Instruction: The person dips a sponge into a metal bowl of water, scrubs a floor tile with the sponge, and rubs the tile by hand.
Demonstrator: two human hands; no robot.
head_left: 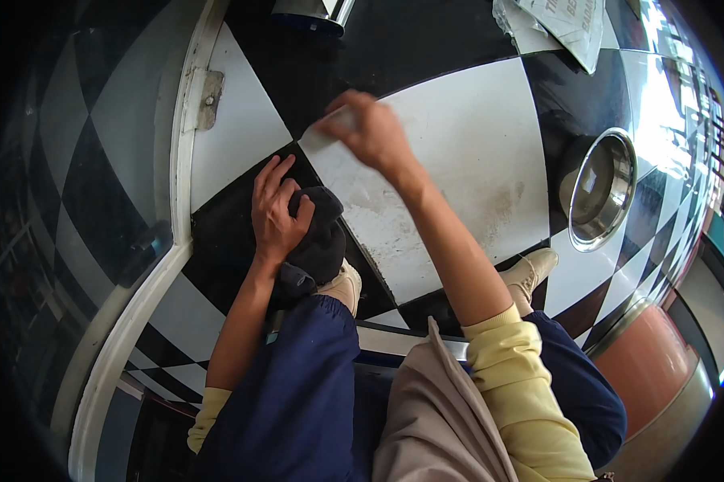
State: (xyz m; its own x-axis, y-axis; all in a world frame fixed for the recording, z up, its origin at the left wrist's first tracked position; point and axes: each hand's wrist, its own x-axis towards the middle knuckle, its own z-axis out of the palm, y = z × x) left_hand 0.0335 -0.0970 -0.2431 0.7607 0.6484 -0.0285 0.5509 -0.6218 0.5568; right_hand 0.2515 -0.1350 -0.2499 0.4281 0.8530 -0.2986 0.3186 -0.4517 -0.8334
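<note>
My left hand (277, 213) is low over a black tile beside the glass panel. Two of its fingers stretch forward, while the thumb and forefinger close on a bunched dark cloth (320, 221), which lies near my left shoe. My right hand (370, 132), smeared by motion, is above the corner where black and white tiles meet. Its fingers are closed round a small, pale, flat piece (331, 128), too blurred to name. The white tile (458, 161) beneath my right forearm carries brownish dirt marks and scuffs.
A shiny steel bowl (603, 189) stands on the right. At the back are a metal container (314, 16) and a printed board (566, 28) with clear plastic beside it. A white frame (187, 153) edges the glass on the left. An orange rounded object (647, 361) is at the lower right.
</note>
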